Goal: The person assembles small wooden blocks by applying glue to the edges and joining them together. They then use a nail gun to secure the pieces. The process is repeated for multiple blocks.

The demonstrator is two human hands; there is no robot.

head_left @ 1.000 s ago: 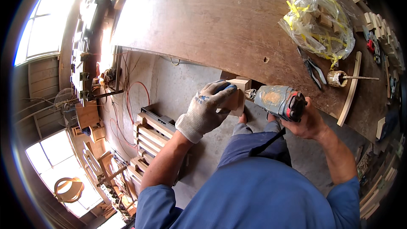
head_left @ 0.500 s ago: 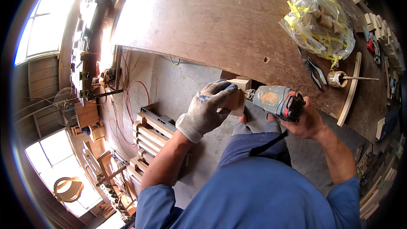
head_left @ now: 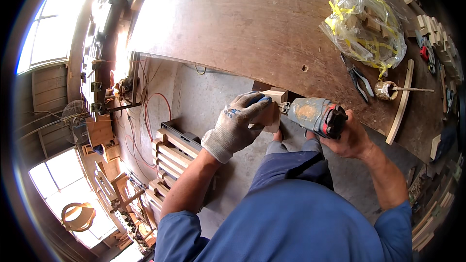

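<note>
My left hand (head_left: 238, 122), in a whitish knit work glove with bluish fingertips, is closed around a pale wooden block (head_left: 270, 116) at the front edge of the workbench. Bare and wrapped around the handle, my right hand (head_left: 358, 139) holds a worn grey nail gun (head_left: 309, 114) with a black and red end cap. The tool lies on its side, and its metal nose points left at the block's right face. Whether the nose touches the wood is hard to tell. My palm hides most of the handle and the trigger.
On the brown workbench (head_left: 233, 24) are a crumpled clear plastic bag (head_left: 366, 24) with wood pieces inside, pliers (head_left: 359, 83), a glue-stained pot with a stick (head_left: 387, 90) and a curved wooden strip (head_left: 402, 104). Slatted wood (head_left: 174, 148) stands lower left; red hoses (head_left: 162, 98) run along the floor.
The nail gun and my right hand have shifted very slightly left. My left hand and the block stay in place.
</note>
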